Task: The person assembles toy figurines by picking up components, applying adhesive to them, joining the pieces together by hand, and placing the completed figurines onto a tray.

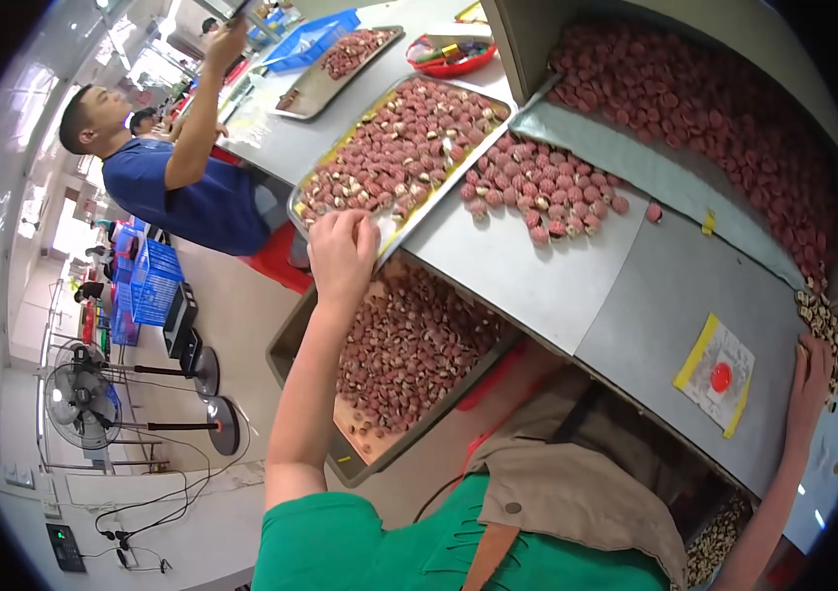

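Note:
My left hand (343, 258) is at the near edge of a metal tray (298, 204), its fingers bent and drawn together; I cannot make out anything in them. The tray holds many small, round, reddish nut-like pieces (409, 138), some showing cream-coloured parts. My right hand (811, 374) lies at the right edge of the worktable, fingers extended beside a heap of pale and dark pieces (830, 330). A loose pile of reddish pieces (547, 187) sits on the table between my hands.
A large bin (833, 59) of reddish pieces stands behind a grey-green padded strip (655, 167). Below my left arm is an open drawer-like box (409, 453) of pieces. A person in blue (177, 192) is across at left. A fan (84, 399) stands on the floor.

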Demonstrator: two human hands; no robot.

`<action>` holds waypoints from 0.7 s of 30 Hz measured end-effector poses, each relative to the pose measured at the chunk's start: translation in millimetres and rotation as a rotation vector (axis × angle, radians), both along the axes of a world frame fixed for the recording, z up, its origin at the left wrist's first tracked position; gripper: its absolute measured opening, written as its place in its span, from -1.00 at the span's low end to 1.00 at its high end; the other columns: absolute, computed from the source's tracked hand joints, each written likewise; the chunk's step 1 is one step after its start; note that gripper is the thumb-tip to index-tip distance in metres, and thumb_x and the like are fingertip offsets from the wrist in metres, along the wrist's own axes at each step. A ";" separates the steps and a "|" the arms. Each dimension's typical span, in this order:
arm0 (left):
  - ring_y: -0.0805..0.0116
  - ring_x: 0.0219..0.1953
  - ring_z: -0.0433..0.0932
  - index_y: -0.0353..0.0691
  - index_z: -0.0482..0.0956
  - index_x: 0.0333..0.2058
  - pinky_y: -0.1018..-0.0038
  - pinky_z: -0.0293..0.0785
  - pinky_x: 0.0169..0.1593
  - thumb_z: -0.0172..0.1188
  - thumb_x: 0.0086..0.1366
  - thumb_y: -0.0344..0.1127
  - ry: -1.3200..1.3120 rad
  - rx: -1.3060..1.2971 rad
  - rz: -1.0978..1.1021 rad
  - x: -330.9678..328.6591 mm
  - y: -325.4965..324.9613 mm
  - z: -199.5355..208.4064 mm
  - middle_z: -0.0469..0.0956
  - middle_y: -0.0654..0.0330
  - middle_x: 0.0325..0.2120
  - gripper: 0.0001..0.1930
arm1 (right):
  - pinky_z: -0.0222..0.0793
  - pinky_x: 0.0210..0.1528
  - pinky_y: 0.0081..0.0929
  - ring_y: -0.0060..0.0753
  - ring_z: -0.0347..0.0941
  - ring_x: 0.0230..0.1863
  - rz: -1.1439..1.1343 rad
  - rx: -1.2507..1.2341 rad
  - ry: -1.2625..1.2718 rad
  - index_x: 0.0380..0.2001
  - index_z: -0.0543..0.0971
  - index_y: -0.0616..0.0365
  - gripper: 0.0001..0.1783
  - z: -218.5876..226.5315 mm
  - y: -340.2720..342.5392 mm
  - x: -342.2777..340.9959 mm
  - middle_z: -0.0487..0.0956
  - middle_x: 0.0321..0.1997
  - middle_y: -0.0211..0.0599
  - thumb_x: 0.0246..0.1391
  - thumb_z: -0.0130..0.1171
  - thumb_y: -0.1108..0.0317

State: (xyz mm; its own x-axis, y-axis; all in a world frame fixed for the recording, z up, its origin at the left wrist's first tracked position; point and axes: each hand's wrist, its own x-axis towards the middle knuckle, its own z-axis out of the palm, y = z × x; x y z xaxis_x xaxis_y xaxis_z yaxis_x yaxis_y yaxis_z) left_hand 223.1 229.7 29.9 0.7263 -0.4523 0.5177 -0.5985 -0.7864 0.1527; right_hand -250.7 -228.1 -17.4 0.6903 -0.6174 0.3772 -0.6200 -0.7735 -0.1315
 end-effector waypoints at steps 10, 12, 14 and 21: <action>0.11 -0.10 0.44 -0.15 0.57 -0.26 0.20 0.27 -0.01 0.25 0.03 -0.38 0.011 -0.176 -0.486 -52.0 -152.3 16.7 0.53 0.14 -0.27 -0.76 | 0.22 0.06 -0.43 -0.16 0.35 -0.04 0.047 0.198 -0.104 -0.11 0.42 0.27 -0.79 28.3 27.6 1.4 0.42 -0.10 -0.13 0.19 -0.06 0.52; 0.09 -0.08 0.42 -0.15 0.55 -0.25 0.16 0.28 -0.03 0.22 0.08 -0.31 0.112 -0.206 -0.714 -74.0 -214.2 11.6 0.51 0.13 -0.28 -0.78 | 0.24 0.03 -0.44 -0.16 0.37 -0.07 0.006 0.262 -0.176 -0.13 0.43 0.26 -0.79 30.8 40.0 3.3 0.43 -0.12 -0.14 0.16 -0.03 0.51; 0.08 -0.09 0.42 -0.16 0.52 -0.24 0.13 0.28 -0.03 0.20 0.10 -0.23 0.090 -0.139 -0.766 -88.2 -268.8 0.4 0.50 0.12 -0.32 -0.75 | 0.27 -0.02 -0.46 -0.18 0.39 -0.12 0.020 0.307 -0.208 -0.15 0.45 0.24 -0.79 37.0 56.4 6.1 0.43 -0.16 -0.16 0.11 0.03 0.51; -0.06 -0.28 0.55 -0.23 0.58 -0.27 0.15 0.46 -0.16 0.18 0.07 -0.14 0.209 0.039 -0.697 -104.7 -401.4 -23.5 0.59 -0.06 -0.41 -0.68 | 0.34 -0.11 -0.49 -0.24 0.43 -0.18 0.005 0.368 -0.288 -0.21 0.48 0.24 -0.78 46.8 60.9 30.1 0.46 -0.20 -0.18 0.02 0.14 0.55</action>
